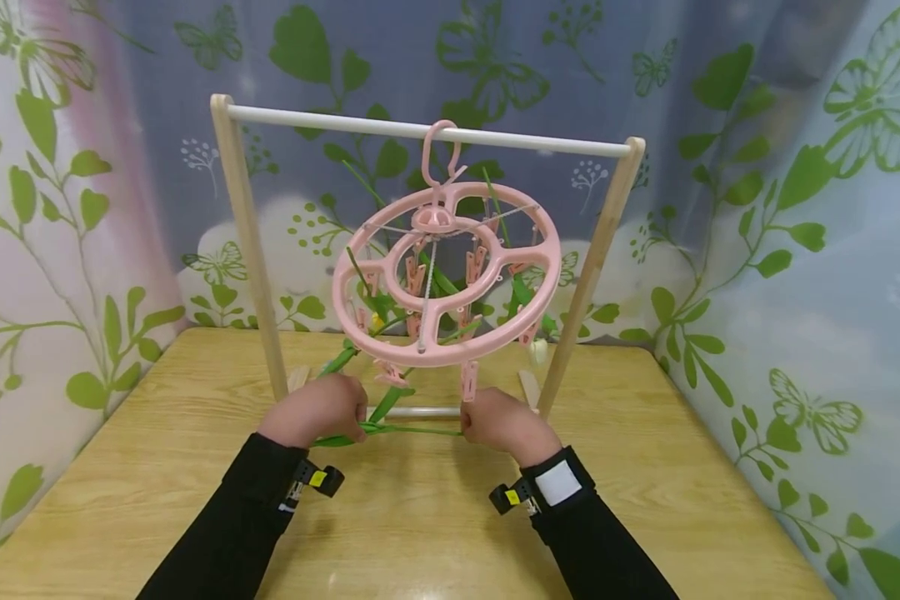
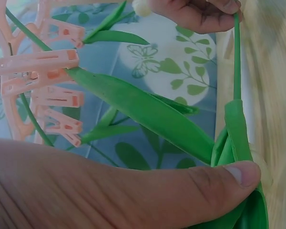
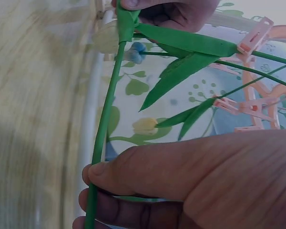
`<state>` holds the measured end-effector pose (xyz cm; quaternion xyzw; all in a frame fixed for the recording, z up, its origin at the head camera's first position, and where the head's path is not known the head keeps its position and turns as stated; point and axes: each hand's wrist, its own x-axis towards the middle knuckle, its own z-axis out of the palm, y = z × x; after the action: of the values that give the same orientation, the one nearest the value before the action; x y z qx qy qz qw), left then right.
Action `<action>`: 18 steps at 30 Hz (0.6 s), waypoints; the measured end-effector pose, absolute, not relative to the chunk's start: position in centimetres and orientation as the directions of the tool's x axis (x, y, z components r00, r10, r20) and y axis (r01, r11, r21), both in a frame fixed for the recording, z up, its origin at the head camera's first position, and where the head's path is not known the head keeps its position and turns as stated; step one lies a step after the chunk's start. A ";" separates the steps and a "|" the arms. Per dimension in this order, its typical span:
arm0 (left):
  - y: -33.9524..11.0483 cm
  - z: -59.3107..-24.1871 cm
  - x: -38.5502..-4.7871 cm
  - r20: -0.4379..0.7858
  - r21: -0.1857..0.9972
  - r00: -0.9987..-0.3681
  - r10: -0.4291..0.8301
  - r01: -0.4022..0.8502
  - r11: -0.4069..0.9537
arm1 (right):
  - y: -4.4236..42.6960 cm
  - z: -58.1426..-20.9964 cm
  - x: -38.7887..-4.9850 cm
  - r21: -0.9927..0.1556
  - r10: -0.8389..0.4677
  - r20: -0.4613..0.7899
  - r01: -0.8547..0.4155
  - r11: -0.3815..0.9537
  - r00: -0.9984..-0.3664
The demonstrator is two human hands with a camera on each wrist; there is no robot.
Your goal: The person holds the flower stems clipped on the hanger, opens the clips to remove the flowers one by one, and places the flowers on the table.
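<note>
My left hand [image 1: 318, 410] pinches the green leaves of an artificial flower, with its thumb [image 2: 209, 191] lying over them. From there a thin green stem [image 1: 420, 430] runs level to the right, and my right hand [image 1: 506, 427] grips its other end between thumb and fingers. Both hands are low, below a round pink clip hanger [image 1: 420, 358]. Green leaves and stems hang from its pink clips [image 1: 469, 381]. A yellow flower head [image 3: 145, 126] and a blue one [image 3: 137, 52] show in the right wrist view. The held stem's own flower head cannot be made out.
A rack with a white rod [image 1: 330, 123] and wooden posts [image 1: 243, 242] carries the hanger by its hook. A white flower head [image 1: 537, 352] hangs near the right post. A wooden table [image 1: 420, 517] lies below, with leaf-printed curtains [image 1: 780, 275] around it.
</note>
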<state>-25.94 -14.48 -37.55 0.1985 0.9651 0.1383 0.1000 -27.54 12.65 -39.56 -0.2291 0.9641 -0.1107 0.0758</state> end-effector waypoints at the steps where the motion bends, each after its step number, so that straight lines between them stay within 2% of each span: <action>1: -14.5 -37.7 -26.0 -0.150 0.307 -0.902 0.406 0.347 0.886 | 12.5 -39.7 -27.6 -0.233 -0.465 -0.097 -0.434 0.870 -0.880; 9: -14.1 -38.8 -27.4 -0.319 0.320 -0.898 0.304 0.199 0.926 | 12.2 -41.0 -27.9 -0.175 -0.470 -0.065 -0.453 0.874 -0.880; 13: -14.2 -39.6 -28.0 -0.330 0.316 -0.884 0.331 0.227 0.921 | 12.4 -41.3 -27.9 -0.191 -0.476 -0.015 -0.465 0.864 -0.879; 18: -14.5 -40.0 -27.9 -0.280 0.305 -0.877 0.390 0.304 0.902 | 12.4 -41.5 -27.8 -0.209 -0.484 -0.004 -0.472 0.856 -0.875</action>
<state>-27.89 -14.53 -39.97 0.1808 0.9604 0.1271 0.1695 -27.78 12.37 -41.51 -0.2483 0.9630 -0.1011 0.0284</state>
